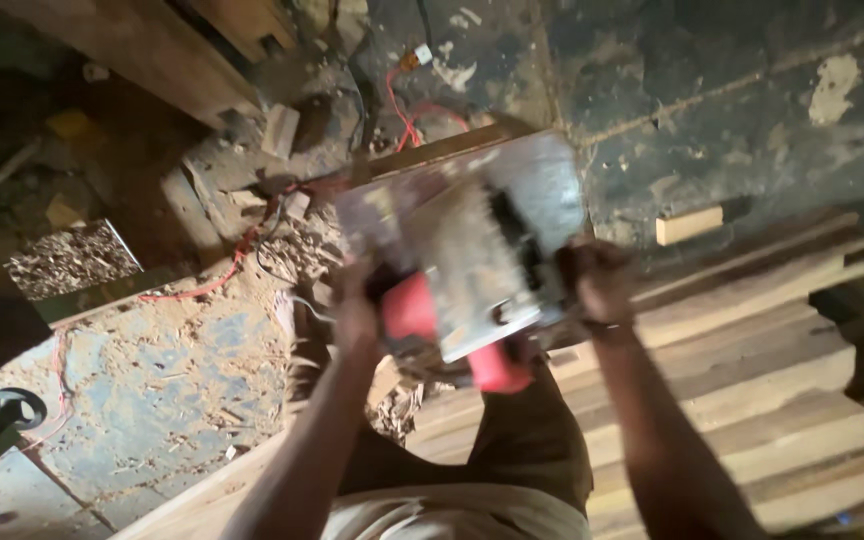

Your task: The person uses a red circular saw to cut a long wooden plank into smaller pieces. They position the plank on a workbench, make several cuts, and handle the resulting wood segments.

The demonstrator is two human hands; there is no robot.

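Red cable (214, 283) snakes across the dusty floor (152, 380) at far left, past a heap of wood shavings (70, 258). Moving right, my left hand (355, 305) is wrapped around the red body of the electric planer (472, 255), fingers closed tight on it. That planer sits flipped up between both hands, its grey metal sole plate facing me, blurred. A red handle pokes out just below the plate. On the far side my right hand (600, 283) clamps the plate's right edge, curled shut on it. Further right, stacked planks (752, 350) lie under my forearm, with a small wood block (689, 224) near the wall.
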